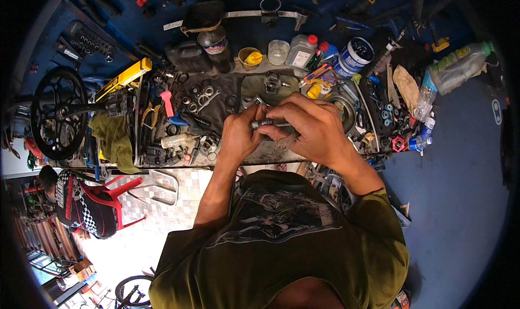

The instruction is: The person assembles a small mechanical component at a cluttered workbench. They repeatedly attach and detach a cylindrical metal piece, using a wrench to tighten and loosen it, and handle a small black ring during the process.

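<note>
Head view: you look straight down at your two hands over a crowded workbench (271, 156).
Left hand (240, 135): your fingers are closed on the left end of a small grey metal axle (264, 124).
Right hand (311, 127): it curls over the axle's right end, fingertips pinching it; the rest of the part is hidden under your fingers.
Axle: held level between both hands, just above the bench's near edge, clear of the surface.
Behind the axle: a dark cloth (216, 100) with rings and washers, and a black pedal (272, 82) just past your fingers.
Further back from the axle: a yellow cup (249, 57), a clear tub (278, 51), a red-capped bottle (301, 50) and a blue-and-white can (353, 56).
Left of the axle: a green rag (115, 141) hangs over the bench edge, and beyond it a black chainring (58, 112).
Right of the axle: a plastic bottle (456, 69) lies well apart.
Below the axle: your green shirt (281, 244) fills the lower view; a red chair (116, 192) stands to its left.
</note>
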Demonstrator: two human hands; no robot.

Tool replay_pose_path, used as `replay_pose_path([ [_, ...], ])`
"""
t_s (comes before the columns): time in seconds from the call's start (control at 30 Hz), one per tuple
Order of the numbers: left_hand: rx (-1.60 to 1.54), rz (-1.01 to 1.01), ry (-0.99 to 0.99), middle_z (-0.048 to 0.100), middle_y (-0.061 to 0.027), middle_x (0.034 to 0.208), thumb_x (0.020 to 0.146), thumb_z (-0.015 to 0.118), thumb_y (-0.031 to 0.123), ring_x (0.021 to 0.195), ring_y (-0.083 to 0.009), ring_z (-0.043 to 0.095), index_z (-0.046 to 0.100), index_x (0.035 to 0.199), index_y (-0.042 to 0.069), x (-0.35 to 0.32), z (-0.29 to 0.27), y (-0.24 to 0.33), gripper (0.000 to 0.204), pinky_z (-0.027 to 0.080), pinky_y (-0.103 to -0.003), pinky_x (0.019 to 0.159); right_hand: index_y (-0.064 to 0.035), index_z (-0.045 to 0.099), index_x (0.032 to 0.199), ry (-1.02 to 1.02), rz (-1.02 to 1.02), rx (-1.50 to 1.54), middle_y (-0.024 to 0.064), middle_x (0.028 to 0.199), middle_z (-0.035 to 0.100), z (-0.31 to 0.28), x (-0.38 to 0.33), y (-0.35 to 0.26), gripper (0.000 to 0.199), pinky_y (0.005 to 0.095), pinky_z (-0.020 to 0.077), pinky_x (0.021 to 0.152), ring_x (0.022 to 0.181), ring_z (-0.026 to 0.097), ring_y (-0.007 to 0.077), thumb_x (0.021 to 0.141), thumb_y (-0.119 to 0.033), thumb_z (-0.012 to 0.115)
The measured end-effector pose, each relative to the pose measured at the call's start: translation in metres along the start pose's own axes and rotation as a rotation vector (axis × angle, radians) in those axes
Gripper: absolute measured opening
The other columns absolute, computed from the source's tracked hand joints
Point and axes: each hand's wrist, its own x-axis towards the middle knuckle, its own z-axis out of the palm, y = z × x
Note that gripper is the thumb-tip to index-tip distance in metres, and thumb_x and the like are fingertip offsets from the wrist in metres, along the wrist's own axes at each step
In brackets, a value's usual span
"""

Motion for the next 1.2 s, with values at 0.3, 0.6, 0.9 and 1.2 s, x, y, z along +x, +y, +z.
replay_pose_path([
  [0.3,0.094,-0.05,0.05,0.064,-0.0262,0.076,0.089,0.066,0.015,0.076,-0.0475,0.061,0.064,0.093,0.0,-0.005,-0.004,0.006,0.015,0.048,-0.048,0.059,-0.0107,0.07,0.097,-0.101,-0.007,-0.016,0.0044,0.093,0.066,-0.007,0.001,-0.01,0.022,0.034,0.0535,0.063,0.073,0.068,0.0245,0.079,-0.018,0.08],
  [0.6,0.084,-0.003,0.039,0.063,-0.0254,0.072,0.089,0.066,0.018,0.071,-0.0477,0.061,0.062,0.091,0.001,-0.009,-0.001,0.001,0.018,0.045,-0.051,0.059,-0.0118,0.067,0.101,-0.174,-0.011,-0.158,0.0034,0.093,0.064,-0.01,-0.003,-0.006,0.026,0.036,0.0525,0.059,0.072,0.068,0.0247,0.081,-0.024,0.078],
  [0.9,0.122,-0.07,0.015,0.062,-0.0245,0.068,0.088,0.064,0.015,0.068,-0.0471,0.061,0.059,0.086,0.001,-0.01,0.001,0.003,0.015,0.045,-0.051,0.058,-0.0125,0.067,0.101,-0.269,0.003,-0.158,0.0023,0.1,0.061,-0.023,0.002,-0.014,0.024,0.0392,0.0516,0.057,0.069,0.067,0.0257,0.079,-0.017,0.077],
  [1.2,0.169,0.001,0.031,0.061,-0.0233,0.067,0.087,0.066,0.015,0.066,-0.0458,0.061,0.06,0.089,0.002,-0.012,0.0,0.003,0.015,0.045,-0.051,0.058,-0.012,0.066,0.1,-0.325,-0.011,-0.161,0.0028,0.103,0.058,-0.027,0.001,-0.013,0.026,0.0409,0.05,0.056,0.069,0.066,0.0274,0.078,-0.02,0.078],
])
